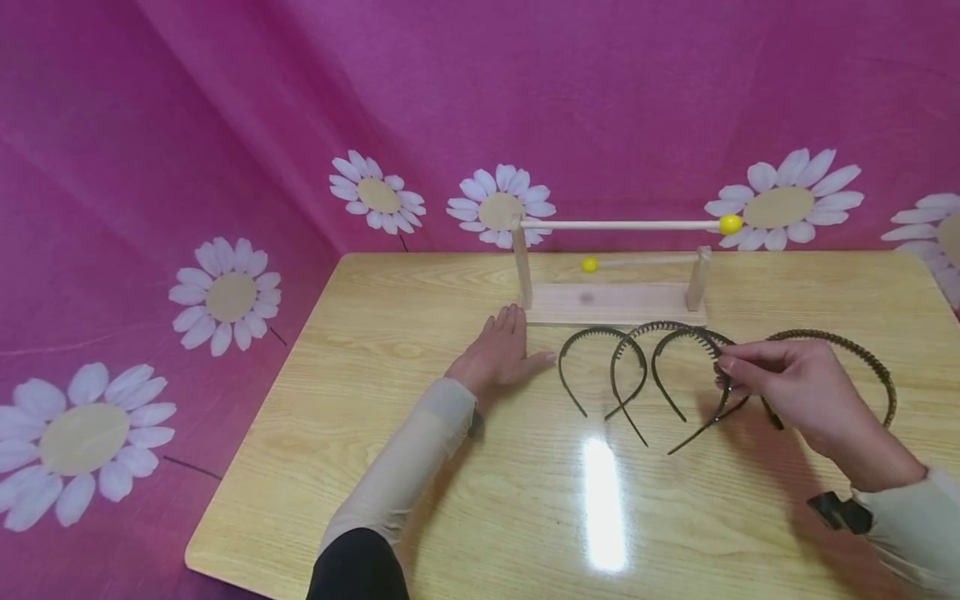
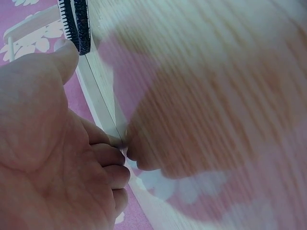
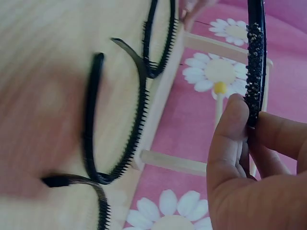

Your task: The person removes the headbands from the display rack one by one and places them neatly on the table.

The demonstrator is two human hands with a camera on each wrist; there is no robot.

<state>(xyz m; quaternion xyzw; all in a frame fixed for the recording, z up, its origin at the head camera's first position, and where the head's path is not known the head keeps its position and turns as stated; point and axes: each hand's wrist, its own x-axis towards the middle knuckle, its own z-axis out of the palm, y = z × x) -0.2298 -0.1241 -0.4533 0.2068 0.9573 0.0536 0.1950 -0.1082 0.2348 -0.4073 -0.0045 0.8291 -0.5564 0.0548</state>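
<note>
My right hand [image 1: 810, 392] pinches a black headband [image 1: 613, 375] between thumb and fingers, near one side of its arc. In the right wrist view, dark sparkling stones cover the outer face of this headband [image 3: 254, 62]. It overlaps two black toothed headbands on the table in the head view, a left one [image 1: 562, 367] and a middle one [image 1: 655, 367]. Another headband [image 1: 873, 364], with a beaded look, lies partly behind my right hand. My left hand [image 1: 497, 354] rests on the table with fingers straight, fingertips right at the left end of a wooden stand [image 1: 615, 313].
Two posts rise from the stand's base. A long upper rod [image 1: 622, 225] points right and a shorter lower rod [image 1: 652, 261] points left, each tipped with a yellow ball. Behind the wood-grain table [image 1: 360, 400] hangs a magenta cloth [image 1: 525, 83] with large daisies.
</note>
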